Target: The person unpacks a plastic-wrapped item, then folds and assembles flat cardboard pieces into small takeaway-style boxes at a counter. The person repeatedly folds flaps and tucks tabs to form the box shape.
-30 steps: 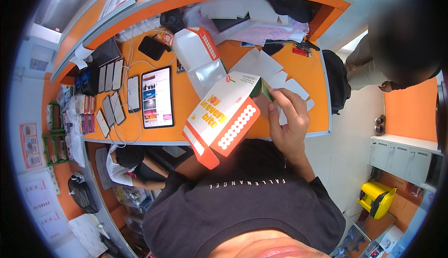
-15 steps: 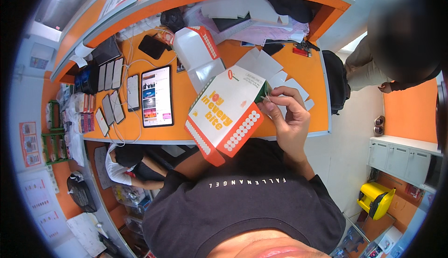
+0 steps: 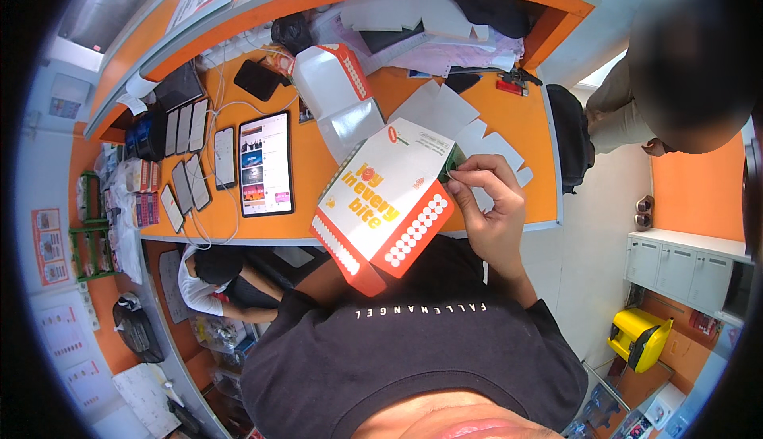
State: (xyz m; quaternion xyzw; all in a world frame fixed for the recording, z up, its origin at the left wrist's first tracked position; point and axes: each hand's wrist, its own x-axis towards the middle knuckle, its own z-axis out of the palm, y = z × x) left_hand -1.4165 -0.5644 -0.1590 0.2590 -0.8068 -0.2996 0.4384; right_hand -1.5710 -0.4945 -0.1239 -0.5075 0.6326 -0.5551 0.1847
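Observation:
A white food carton (image 3: 377, 185) with orange printed lettering, red dotted edge panels and a green side is held up, tilted, over the front edge of the orange desk. My right hand (image 3: 494, 201) is closed at the carton's green side corner, thumb and forefinger pinching a flap there. From the left, my left forearm (image 3: 324, 282) runs behind the carton, which hides my left hand and its fingers. Just beyond lies another white and red carton (image 3: 322, 89), opened out on the desk. White cut cardboard sheets (image 3: 485, 141) show behind my right hand.
A lit tablet (image 3: 266, 165), several phones (image 3: 226, 157) and white cables cover the desk's left side. An orange shelf edge (image 3: 381, 11) overhangs the back. Below left, a person in a white top (image 3: 208, 280) bends down. Another person (image 3: 612, 117) stands at right beside a black bag (image 3: 568, 137).
The carton has tipped slightly, its lower red corner moving down and toward me. My right hand stays at the green corner, its fingers now closer against it.

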